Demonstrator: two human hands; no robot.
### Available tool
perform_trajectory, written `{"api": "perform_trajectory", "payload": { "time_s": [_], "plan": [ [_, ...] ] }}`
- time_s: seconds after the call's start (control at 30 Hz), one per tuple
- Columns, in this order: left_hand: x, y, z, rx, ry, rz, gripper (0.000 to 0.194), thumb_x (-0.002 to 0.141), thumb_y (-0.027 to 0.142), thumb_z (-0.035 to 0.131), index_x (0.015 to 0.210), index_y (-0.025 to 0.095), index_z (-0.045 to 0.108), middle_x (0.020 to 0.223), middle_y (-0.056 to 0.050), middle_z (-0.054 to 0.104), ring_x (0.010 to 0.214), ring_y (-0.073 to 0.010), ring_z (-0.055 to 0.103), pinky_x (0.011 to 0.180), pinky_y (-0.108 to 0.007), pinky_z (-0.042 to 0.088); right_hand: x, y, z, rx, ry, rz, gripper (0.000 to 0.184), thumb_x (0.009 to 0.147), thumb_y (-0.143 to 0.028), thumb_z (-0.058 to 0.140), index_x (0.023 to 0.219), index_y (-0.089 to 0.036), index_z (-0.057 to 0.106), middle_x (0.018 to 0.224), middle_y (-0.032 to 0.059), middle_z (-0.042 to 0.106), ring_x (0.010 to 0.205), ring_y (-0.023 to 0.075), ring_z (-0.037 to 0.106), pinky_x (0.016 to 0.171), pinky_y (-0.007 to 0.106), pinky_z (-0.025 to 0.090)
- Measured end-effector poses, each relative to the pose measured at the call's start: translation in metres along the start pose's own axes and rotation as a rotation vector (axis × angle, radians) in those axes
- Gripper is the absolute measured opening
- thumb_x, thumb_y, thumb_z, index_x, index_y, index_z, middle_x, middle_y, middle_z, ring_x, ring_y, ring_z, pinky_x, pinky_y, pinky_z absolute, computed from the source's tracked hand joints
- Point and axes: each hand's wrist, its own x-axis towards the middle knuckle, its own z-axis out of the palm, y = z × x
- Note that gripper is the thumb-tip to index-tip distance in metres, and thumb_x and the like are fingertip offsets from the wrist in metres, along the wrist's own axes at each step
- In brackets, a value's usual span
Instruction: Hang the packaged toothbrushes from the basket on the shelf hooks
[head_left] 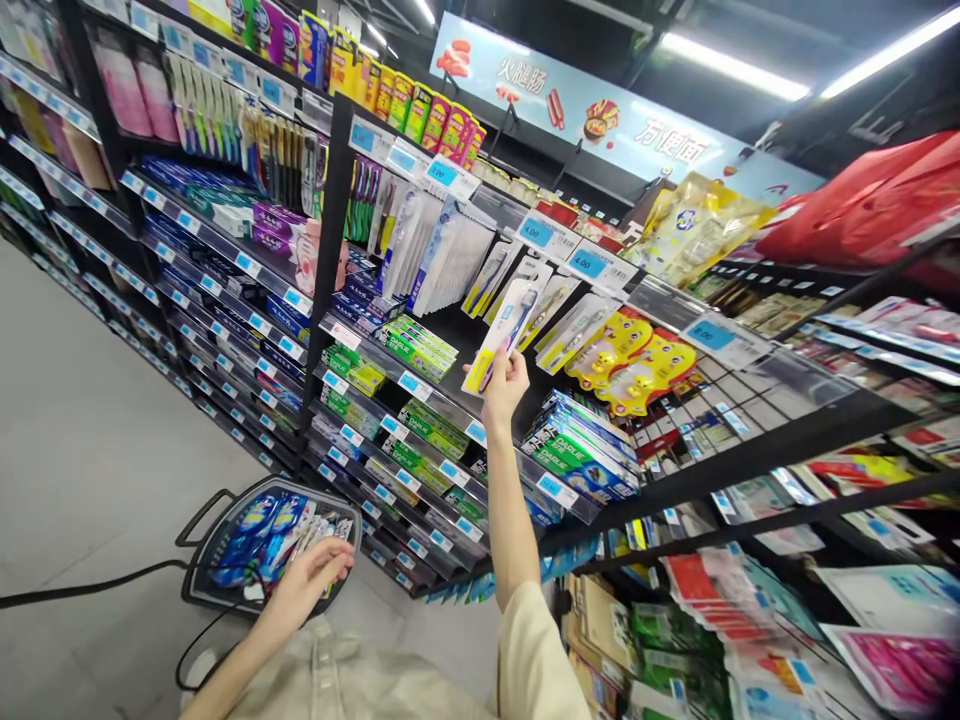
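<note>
My right hand [505,385] is closed on the lower end of a packaged toothbrush [513,318], a clear blister pack with a yellow and white card. The pack stands tilted in front of hooks hung with more packaged toothbrushes [576,334]. My left hand [313,577] is empty, its fingers stretched out, above the near side of a dark shopping basket [196,570] on the floor. Inside the basket lie blue packages [259,535] and several slim packs [319,530], partly hidden by that hand.
Green toothpaste boxes [420,345] fill shelves below the hooks, with a stack of Darlie boxes [581,450] to the right. Yellow duck-shaped packs [637,365] hang beside the toothbrushes. A shelf rail with price tags [592,265] runs above. Grey floor [90,440] lies at left.
</note>
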Motion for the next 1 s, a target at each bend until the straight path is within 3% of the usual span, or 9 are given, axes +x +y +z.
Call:
{"api": "perform_trajectory", "payload": {
  "time_s": [0.27,0.47,0.77,1.0],
  "plan": [
    [0.002,-0.012,-0.008,-0.003,0.043,0.025,0.048,0.076,0.065,0.072,0.091,0.019,0.074,0.083,-0.007,0.077,0.077,-0.0245,0.07,0.073,-0.032,0.054,0.04,-0.003,0.017,-0.002,-0.038,-0.062,0.044,0.088,-0.061,0.061,0.109,-0.022,0.056,0.084,0.0001,0.072,0.068,0.017,0.076,0.059,0.026,0.064],
    [-0.003,-0.006,-0.012,-0.009,0.073,-0.008,0.048,0.075,0.065,0.072,0.092,0.019,0.073,0.085,-0.008,0.078,0.081,-0.027,0.071,0.076,-0.034,0.055,0.074,0.017,0.019,0.01,-0.034,0.007,0.04,0.089,-0.059,0.063,0.102,-0.022,0.055,0.081,-0.0012,0.071,0.072,0.0176,0.076,0.059,0.026,0.063],
    [-0.005,-0.005,-0.02,-0.002,0.139,-0.016,0.049,0.07,0.066,0.074,0.088,0.019,0.074,0.083,-0.008,0.078,0.083,-0.028,0.072,0.08,-0.037,0.056,0.153,0.046,0.017,-0.01,0.082,0.106,0.04,0.087,-0.058,0.068,0.089,-0.022,0.05,0.064,-0.0063,0.063,0.051,0.0142,0.069,0.05,0.025,0.06],
    [-0.007,-0.006,-0.02,-0.044,0.189,-0.01,0.05,0.067,0.066,0.078,0.084,0.019,0.074,0.079,-0.007,0.077,0.077,-0.0267,0.072,0.074,-0.035,0.057,0.174,0.058,0.015,-0.002,0.071,0.129,0.04,0.088,-0.057,0.068,0.084,-0.022,0.048,0.066,-0.0063,0.062,0.047,0.0108,0.065,0.051,0.023,0.059]
  ]
}}
